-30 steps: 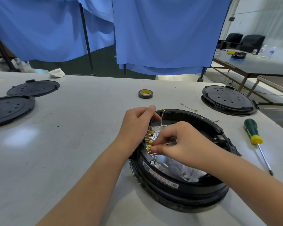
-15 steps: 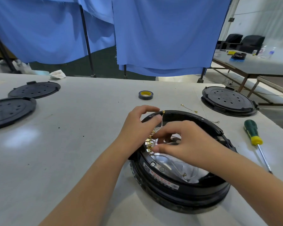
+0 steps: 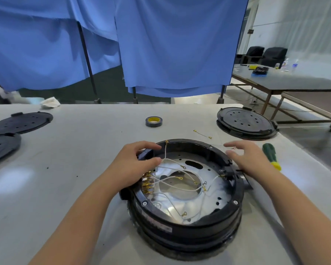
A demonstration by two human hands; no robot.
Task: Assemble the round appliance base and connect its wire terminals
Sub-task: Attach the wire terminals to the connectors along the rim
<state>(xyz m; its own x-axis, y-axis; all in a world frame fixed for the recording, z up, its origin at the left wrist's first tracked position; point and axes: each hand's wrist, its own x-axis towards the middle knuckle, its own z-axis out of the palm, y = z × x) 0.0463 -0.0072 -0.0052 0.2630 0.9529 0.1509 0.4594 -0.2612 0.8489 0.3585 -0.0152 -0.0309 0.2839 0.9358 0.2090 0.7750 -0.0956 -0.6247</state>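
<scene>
The round black appliance base (image 3: 235, 202) lies open side up on the grey table in front of me. Inside it is a silver metal plate (image 3: 208, 203) crossed by several white wires (image 3: 177, 188) with gold ring terminals. A row of gold terminals (image 3: 147, 183) sits at the inner left wall. My left hand (image 3: 131, 167) holds the base's left rim between index finger and thumb, and the thumb touches a white wire. My right hand (image 3: 250, 159) rests on the right rim with its fingers spread and relaxed, holding nothing.
A green and yellow screwdriver (image 3: 271, 156) lies just right of my right hand. Behind the base are a tape roll (image 3: 153, 121), a loose short wire (image 3: 202, 133) and a black round cover (image 3: 245, 123). Two black lids (image 3: 23, 121) lie far left.
My right hand has left the terminals inside the base and moved out to the right rim, uncovering the wires. My left hand stays at the left rim.
</scene>
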